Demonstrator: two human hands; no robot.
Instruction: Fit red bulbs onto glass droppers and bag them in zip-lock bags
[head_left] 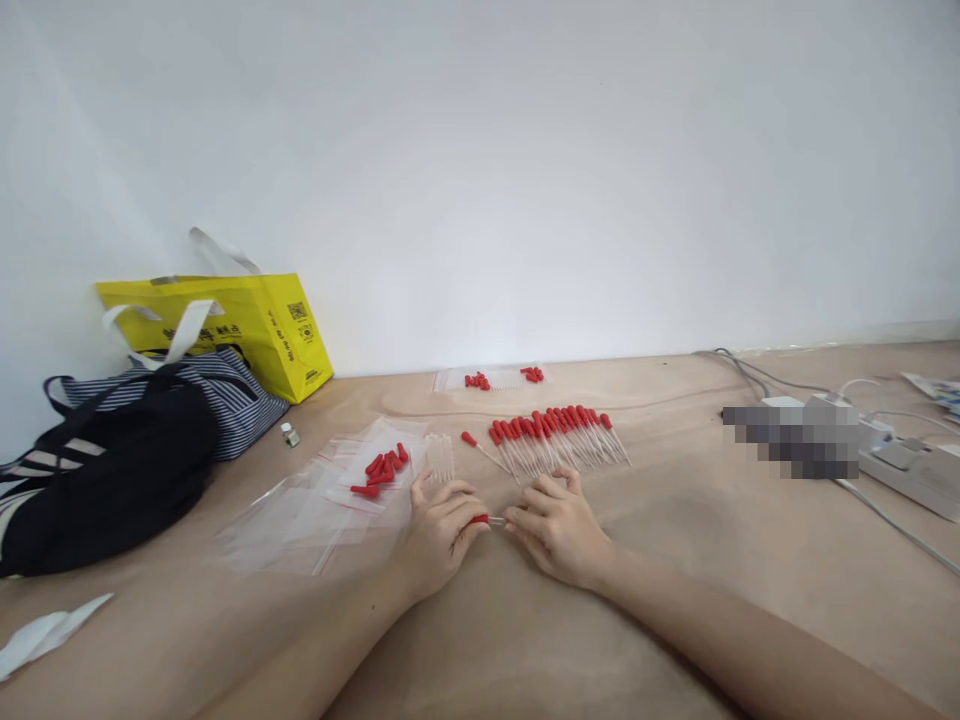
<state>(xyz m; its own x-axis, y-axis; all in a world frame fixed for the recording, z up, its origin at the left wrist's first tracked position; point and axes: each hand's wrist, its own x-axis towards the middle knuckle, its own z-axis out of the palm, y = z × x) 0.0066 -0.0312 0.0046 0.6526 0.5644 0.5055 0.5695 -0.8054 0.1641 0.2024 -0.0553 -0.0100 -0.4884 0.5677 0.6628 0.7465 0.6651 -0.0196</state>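
Observation:
My left hand (444,532) is closed around a red rubber bulb (479,519). From the other side, my right hand (556,528) pinches a thin clear dropper tube (496,520), whose end meets the bulb between my hands. Just beyond my hands lies a row of droppers with red bulbs (555,432), side by side, and one dropper (484,451) rests apart at its left. Several bare clear tubes (440,455) lie beyond my left fingers. Loose red bulbs (384,465) are on clear zip bags (337,500) to the left.
Near the wall, another clear bag (510,378) carries two clusters of red bulbs. A small bottle (290,435), a black bag (112,470), a striped bag (247,400) and a yellow bag (300,340) stand left. A power strip (911,465) with cables is at right.

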